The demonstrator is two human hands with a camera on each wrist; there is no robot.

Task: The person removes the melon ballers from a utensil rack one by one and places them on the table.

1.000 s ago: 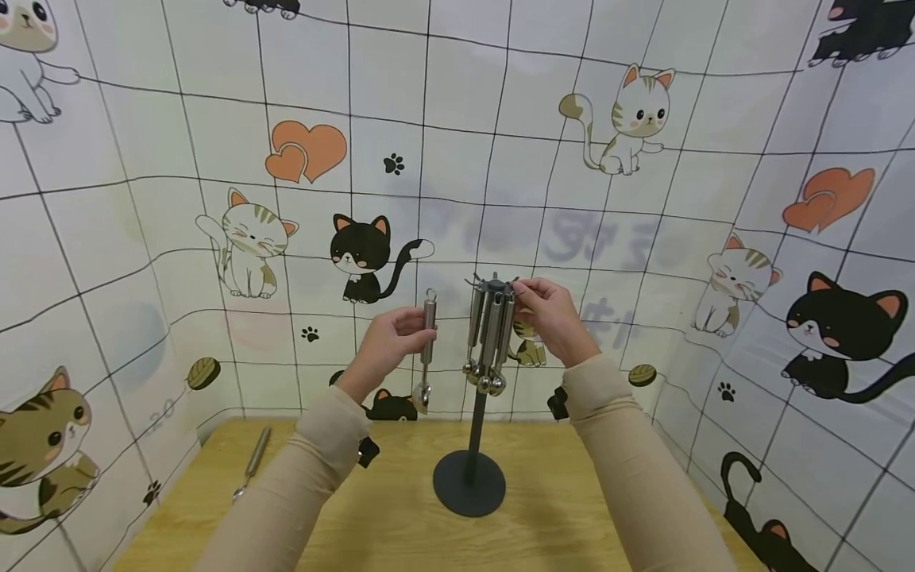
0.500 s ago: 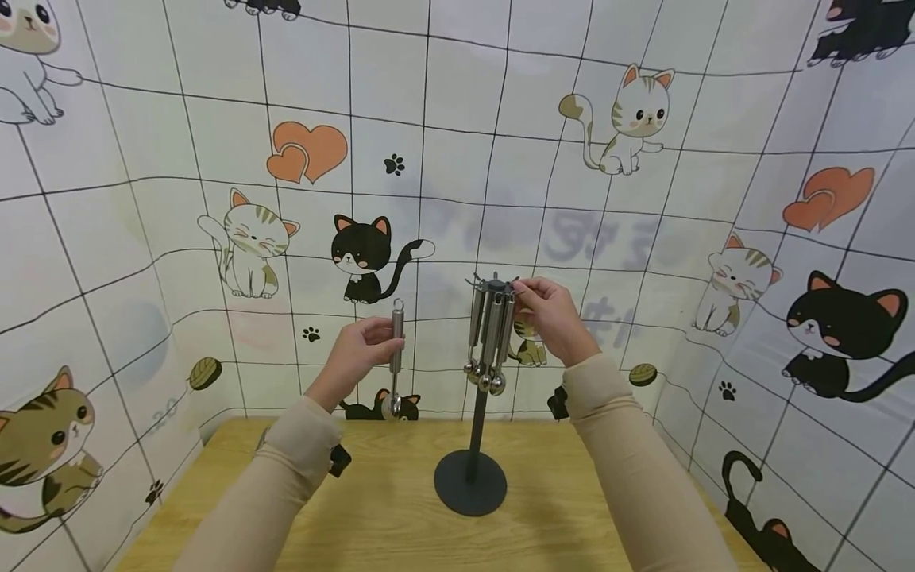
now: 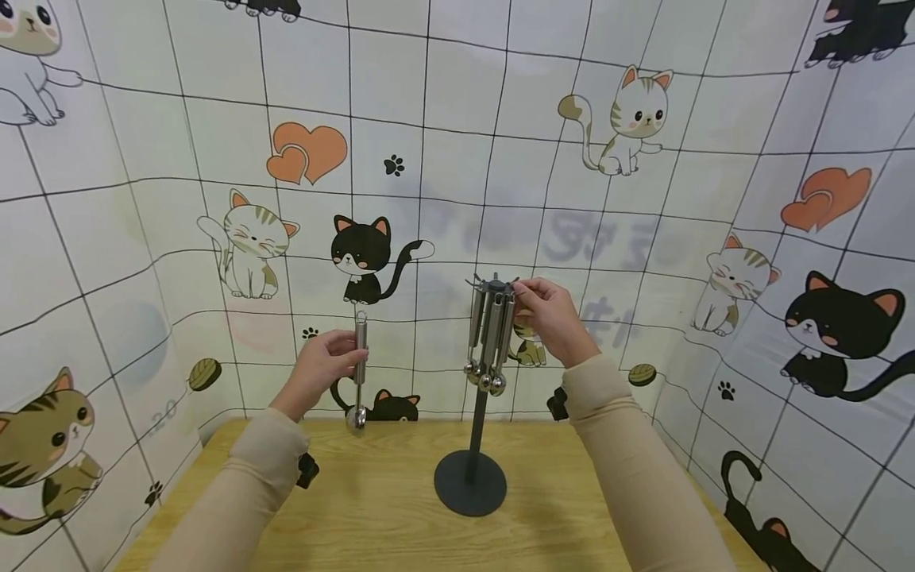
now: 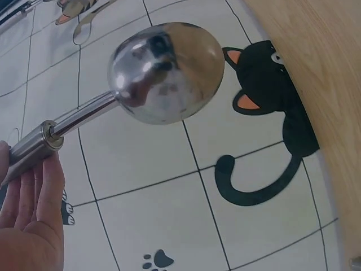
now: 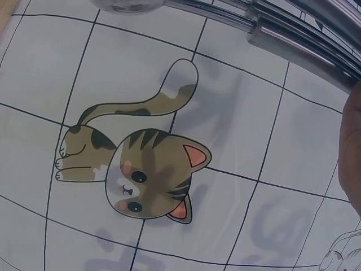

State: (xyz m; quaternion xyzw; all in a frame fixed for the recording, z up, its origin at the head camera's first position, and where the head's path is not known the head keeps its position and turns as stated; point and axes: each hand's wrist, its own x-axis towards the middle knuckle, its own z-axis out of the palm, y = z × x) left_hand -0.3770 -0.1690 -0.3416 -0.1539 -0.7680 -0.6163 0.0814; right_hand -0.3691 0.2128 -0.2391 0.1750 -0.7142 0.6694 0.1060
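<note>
My left hand (image 3: 325,367) pinches the handle of a shiny steel scoop (image 3: 360,349), upright with its round bowl hanging low over the table's back edge. In the left wrist view the rounded back of the scoop's bowl (image 4: 166,73) fills the upper middle. A dark utensil stand (image 3: 470,483) with a round base is at mid table. Several steel scoops (image 3: 491,338) hang bowl-down from its hooks. My right hand (image 3: 549,314) pinches the stand's top at its right side; its fingertips partly hide the hook there. In the right wrist view, hanging handles (image 5: 304,48) run across the upper right.
A wooden table (image 3: 386,524) spreads beneath the stand. White sheeting (image 3: 457,143) printed with cats and grid lines rises behind and on both sides. A small black device (image 3: 307,470) shows at my left cuff.
My left hand has carried the scoop left and somewhat down, away from the stand. The left sleeve now hides another scoop lying on the table. My right hand stays at the stand's top.
</note>
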